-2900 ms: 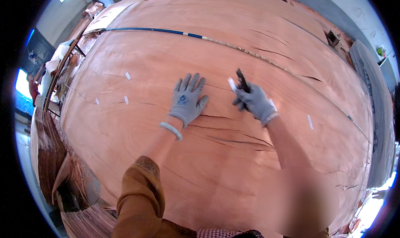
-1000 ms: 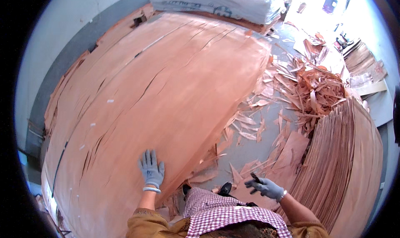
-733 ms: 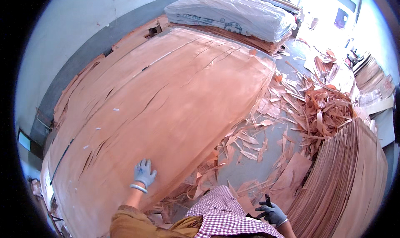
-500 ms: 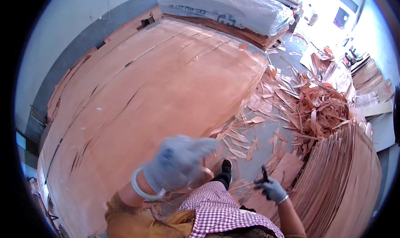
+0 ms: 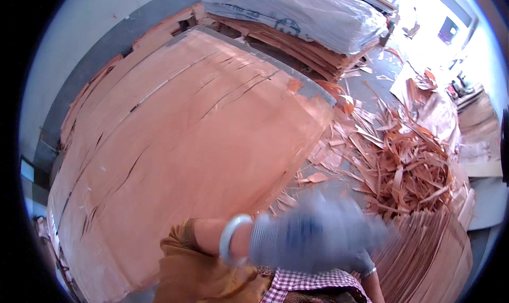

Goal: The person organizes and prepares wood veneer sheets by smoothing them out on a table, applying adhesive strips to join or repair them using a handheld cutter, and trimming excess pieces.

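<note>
The left hand [image 5: 318,239], in a grey-blue glove, is raised close to the camera and is strongly blurred, so I cannot tell if its fingers are apart or together, and nothing can be seen in it. A pale bangle [image 5: 233,239] sits on the wrist just behind the glove, and behind that is the bare forearm with an ochre sleeve [image 5: 196,276]. The right hand [image 5: 363,263] shows only as a small gloved part under the left hand, almost hidden; its state I also cannot tell. Below both hands there is a red and white checked cloth [image 5: 313,287].

To the left of the left hand, and beyond it, lies a very large sheet of reddish wood veneer [image 5: 180,138] on a stack; it has long dark cracks along the grain. The hand does not touch it.

To the right of the hands stands another pile of veneer sheets [image 5: 429,260], seen from its edge. Beyond the hands, on the grey floor [image 5: 371,85], lies a heap of veneer scraps and strips [image 5: 408,160]. Far beyond, more veneer lies under a clear plastic cover [image 5: 302,16].
</note>
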Tool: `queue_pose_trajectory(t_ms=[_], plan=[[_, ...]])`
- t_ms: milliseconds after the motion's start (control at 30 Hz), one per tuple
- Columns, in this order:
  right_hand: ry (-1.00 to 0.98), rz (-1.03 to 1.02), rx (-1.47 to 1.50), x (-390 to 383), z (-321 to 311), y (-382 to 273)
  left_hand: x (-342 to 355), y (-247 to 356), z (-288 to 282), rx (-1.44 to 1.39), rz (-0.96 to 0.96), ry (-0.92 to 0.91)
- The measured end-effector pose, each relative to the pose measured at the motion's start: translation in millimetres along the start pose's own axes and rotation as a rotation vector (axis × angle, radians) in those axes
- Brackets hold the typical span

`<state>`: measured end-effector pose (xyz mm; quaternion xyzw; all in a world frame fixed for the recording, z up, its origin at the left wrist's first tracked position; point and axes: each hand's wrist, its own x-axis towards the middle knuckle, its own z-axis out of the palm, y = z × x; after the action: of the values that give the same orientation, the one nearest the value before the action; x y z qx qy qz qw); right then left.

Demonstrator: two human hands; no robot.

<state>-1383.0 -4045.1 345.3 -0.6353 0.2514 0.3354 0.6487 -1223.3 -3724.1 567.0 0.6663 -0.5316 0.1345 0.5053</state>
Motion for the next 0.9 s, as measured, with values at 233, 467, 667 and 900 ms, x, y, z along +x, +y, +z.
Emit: queue_pose_trajectory(t_ms=[233, 467, 667, 900], plan=[[0.017, 0.029, 0.049, 72, -121, -69, -43, -332, 7, 0.873, -0.882, 0.244], [-0.069, 0.020, -0.072, 156, -242, -197, -30, -416, 29, 1.038, -1.341, 0.206], [-0.186, -0.093, -0.247, 244, -323, -260, -38, -449, 14, 0.938, -1.148, 0.135], [-0.402, -0.092, -0.203, 331, -323, -344, 11, -463, 51, 1.237, -1.149, 0.238]])
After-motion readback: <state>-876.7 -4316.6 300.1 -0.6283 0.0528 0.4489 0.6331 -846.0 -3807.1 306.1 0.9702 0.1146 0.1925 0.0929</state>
